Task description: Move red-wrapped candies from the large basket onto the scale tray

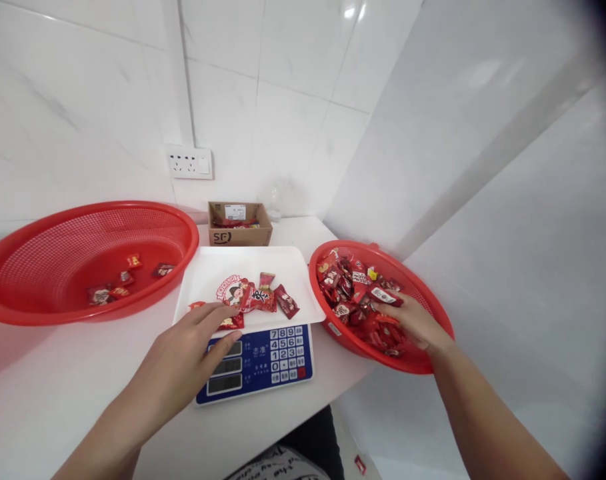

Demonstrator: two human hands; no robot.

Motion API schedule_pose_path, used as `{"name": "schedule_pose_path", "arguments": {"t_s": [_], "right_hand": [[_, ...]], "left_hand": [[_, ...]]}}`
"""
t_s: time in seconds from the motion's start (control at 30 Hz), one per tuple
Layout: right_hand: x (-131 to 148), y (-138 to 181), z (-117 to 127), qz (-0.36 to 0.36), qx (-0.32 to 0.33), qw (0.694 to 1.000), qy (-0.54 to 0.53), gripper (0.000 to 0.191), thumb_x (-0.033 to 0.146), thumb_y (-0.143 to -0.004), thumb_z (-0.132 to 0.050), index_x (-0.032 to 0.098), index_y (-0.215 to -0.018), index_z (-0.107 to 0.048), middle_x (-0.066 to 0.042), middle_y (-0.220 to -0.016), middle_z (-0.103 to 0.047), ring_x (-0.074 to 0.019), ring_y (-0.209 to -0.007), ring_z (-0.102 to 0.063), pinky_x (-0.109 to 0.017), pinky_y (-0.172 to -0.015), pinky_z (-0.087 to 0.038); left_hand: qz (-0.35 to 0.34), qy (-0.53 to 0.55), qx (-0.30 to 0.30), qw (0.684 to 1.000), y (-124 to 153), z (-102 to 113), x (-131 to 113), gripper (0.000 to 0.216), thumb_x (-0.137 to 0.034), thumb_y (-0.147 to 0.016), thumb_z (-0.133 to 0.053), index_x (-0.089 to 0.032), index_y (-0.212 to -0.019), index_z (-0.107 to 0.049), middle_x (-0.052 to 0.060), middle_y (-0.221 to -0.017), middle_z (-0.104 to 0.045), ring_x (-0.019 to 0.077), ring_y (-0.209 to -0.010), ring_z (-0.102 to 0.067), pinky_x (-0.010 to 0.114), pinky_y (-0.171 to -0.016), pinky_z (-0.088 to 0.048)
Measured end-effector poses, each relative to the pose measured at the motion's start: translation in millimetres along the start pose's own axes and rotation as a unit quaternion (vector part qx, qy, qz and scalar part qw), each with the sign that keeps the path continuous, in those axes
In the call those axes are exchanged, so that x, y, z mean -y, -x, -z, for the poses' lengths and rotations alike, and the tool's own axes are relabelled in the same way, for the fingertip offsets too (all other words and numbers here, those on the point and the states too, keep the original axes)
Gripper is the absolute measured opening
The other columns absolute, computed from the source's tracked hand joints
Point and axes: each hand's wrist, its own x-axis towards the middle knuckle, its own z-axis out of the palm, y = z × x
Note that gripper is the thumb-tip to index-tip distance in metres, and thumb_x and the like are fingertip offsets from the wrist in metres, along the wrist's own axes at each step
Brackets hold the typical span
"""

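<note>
My left hand (193, 343) is at the front left of the white weighing tray (297, 263), its fingers stretched out and thumb apart. Its fingertips are at a small red packet (233, 322) on the tray. Several other red wrapped candies (287, 301) lie there, around a larger red packet (259, 298). The tray sits on a blue digital scale (257, 373) with a keypad. To the right, my right hand (411, 320) is inside a red plastic basket (433, 313) full of wrapped sweets. Its fingers are closed on a red wrapped candy (387, 296) with a white label; the fingertips are partly hidden.
A second red basket (177, 233) with several wrapped pieces stands on the left of the white table (147, 340). Behind the tray is an open cardboard box (247, 236) with red packets. The tiled wall has a socket panel (190, 163). A wall closes the right side.
</note>
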Motion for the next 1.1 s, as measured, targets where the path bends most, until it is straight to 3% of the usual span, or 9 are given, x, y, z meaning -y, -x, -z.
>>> {"name": "schedule_pose_path", "arguments": {"t_s": [0.17, 0.33, 0.43, 0.57, 0.7, 0.87, 1.0, 1.1], "right_hand": [[6, -5, -7, 0.019, -0.074, 0.997, 0.014, 0.049, 0.040, -0.076, -0.061, 0.016, -0.118, -0.060, -0.010, -0.113, -0.071, -0.0291, -0.102, -0.067, -0.040, -0.084, -0.054], [10, -7, -8, 0.034, -0.106, 0.987, 0.118, 0.028, 0.040, -0.071, -0.063, 0.018, -0.087, -0.070, -0.008, -0.096, -0.074, -0.0316, -0.100, -0.065, -0.042, -0.090, -0.047], [11, -8, -7, 0.042, -0.107, 0.981, 0.159, 0.027, 0.043, -0.076, -0.056, 0.020, -0.083, -0.068, -0.006, -0.095, -0.073, -0.0288, -0.097, -0.065, -0.038, -0.087, -0.047], [8, -11, -6, 0.045, -0.091, 0.974, 0.200, 0.030, 0.043, -0.079, -0.054, 0.020, -0.092, -0.068, -0.007, -0.100, -0.072, -0.0274, -0.097, -0.065, -0.037, -0.084, -0.048], [3, -13, -9, 0.056, -0.020, 0.970, 0.235, 0.031, 0.036, -0.078, -0.057, 0.017, -0.101, -0.066, -0.008, -0.101, -0.073, -0.0257, -0.091, -0.068, -0.036, -0.081, -0.052], [1, -16, -26, 0.118, 0.038, 0.953, 0.277, 0.043, 0.016, -0.081, -0.050, 0.019, -0.123, -0.059, -0.009, -0.131, -0.060, -0.0250, -0.121, -0.053, -0.040, -0.104, -0.039], [-1, -20, -32, 0.132, 0.043, 0.944, 0.298, 0.042, 0.010, -0.077, -0.051, 0.018, -0.117, -0.065, -0.011, -0.118, -0.065, -0.0260, -0.111, -0.059, -0.041, -0.099, -0.042], [0, -20, -29, 0.139, 0.042, 0.944, 0.296, 0.029, 0.013, -0.078, -0.052, 0.018, -0.098, -0.071, -0.009, -0.098, -0.068, -0.0243, -0.094, -0.063, -0.038, -0.091, -0.047]], "left_hand": [[-0.002, 0.000, -0.001, 1.000, 1, -2, 1, 0.035, -0.044, -0.093, -0.039, -0.028, -0.117, -0.059, 0.005, -0.121, -0.064, 0.0266, -0.107, -0.062, 0.040, -0.081, -0.054], [-0.013, -0.003, -0.014, 1.000, 2, -2, 0, 0.033, -0.042, -0.093, -0.042, -0.027, -0.117, -0.059, 0.006, -0.119, -0.065, 0.0261, -0.105, -0.064, 0.038, -0.080, -0.055], [-0.021, -0.002, -0.021, 1.000, 2, -2, -1, 0.031, -0.040, -0.092, -0.044, -0.026, -0.116, -0.061, 0.006, -0.116, -0.067, 0.0259, -0.102, -0.065, 0.037, -0.079, -0.055], [-0.030, 0.001, -0.025, 0.999, 3, -1, -2, 0.030, -0.039, -0.092, -0.044, -0.027, -0.113, -0.062, 0.006, -0.112, -0.068, 0.0260, -0.100, -0.066, 0.038, -0.080, -0.055], [-0.034, 0.003, -0.014, 0.999, 3, -2, -3, 0.029, -0.038, -0.092, -0.045, -0.026, -0.113, -0.062, 0.005, -0.113, -0.068, 0.0254, -0.101, -0.065, 0.039, -0.082, -0.055], [-0.030, 0.001, 0.000, 1.000, 3, -4, -3, 0.030, -0.038, -0.093, -0.045, -0.026, -0.114, -0.061, 0.005, -0.116, -0.067, 0.0259, -0.105, -0.064, 0.040, -0.082, -0.055], [-0.036, -0.003, -0.002, 0.999, 3, -4, -3, 0.030, -0.037, -0.092, -0.045, -0.026, -0.115, -0.061, 0.006, -0.117, -0.067, 0.0263, -0.104, -0.065, 0.039, -0.080, -0.056], [-0.037, -0.003, -0.001, 0.999, 3, -5, -4, 0.030, -0.037, -0.092, -0.046, -0.025, -0.115, -0.061, 0.006, -0.117, -0.067, 0.0264, -0.104, -0.066, 0.040, -0.080, -0.056]]}}
